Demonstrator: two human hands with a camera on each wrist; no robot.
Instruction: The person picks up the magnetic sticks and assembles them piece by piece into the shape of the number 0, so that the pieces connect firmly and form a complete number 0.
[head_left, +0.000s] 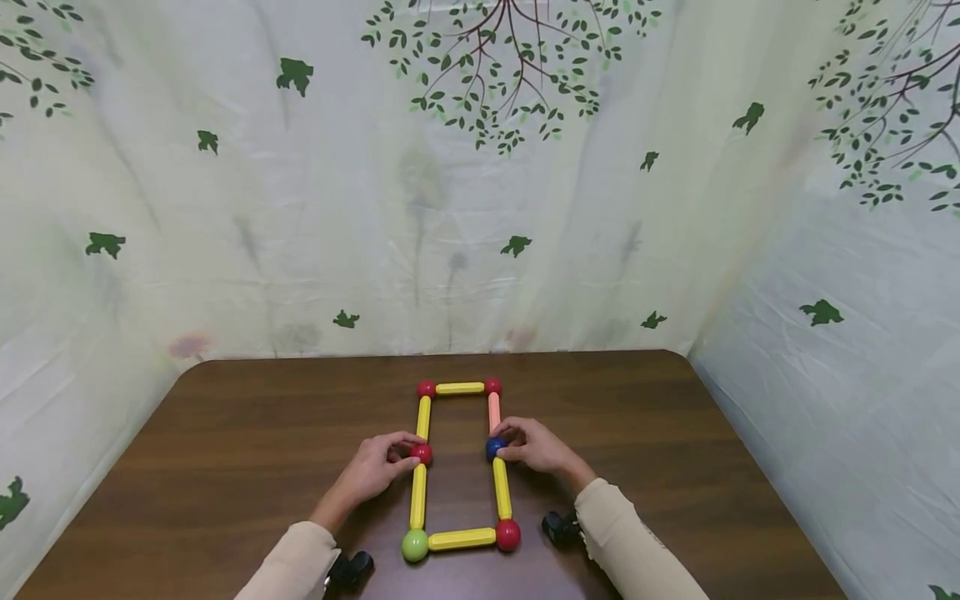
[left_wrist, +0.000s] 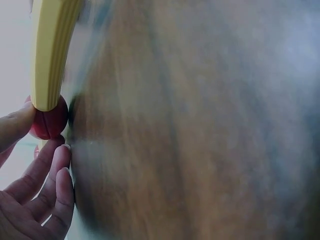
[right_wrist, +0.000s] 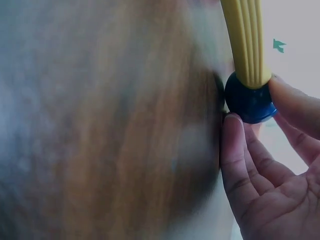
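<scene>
A long rectangular frame of yellow rods point(head_left: 462, 538), one pink rod point(head_left: 493, 410) and coloured balls lies on the brown table. My left hand point(head_left: 375, 468) pinches the red ball point(head_left: 422, 454) midway along the left side, thumb on one side and fingers on the other, as the left wrist view also shows. Opposite it, my right hand point(head_left: 538, 446) grips the blue ball point(right_wrist: 250, 100) between thumb and fingers, where the pink rod meets a yellow rod point(right_wrist: 246, 42). A green ball point(head_left: 415, 546) and a red ball point(head_left: 507, 535) form the near corners; two red balls point(head_left: 426, 389) the far ones.
The wooden table point(head_left: 270, 417) has rounded far corners. Behind and beside it hangs a pale curtain point(head_left: 360, 200) printed with leaves and branches. Black wrist cameras point(head_left: 561, 529) sit under both sleeved forearms, close to the frame's near end.
</scene>
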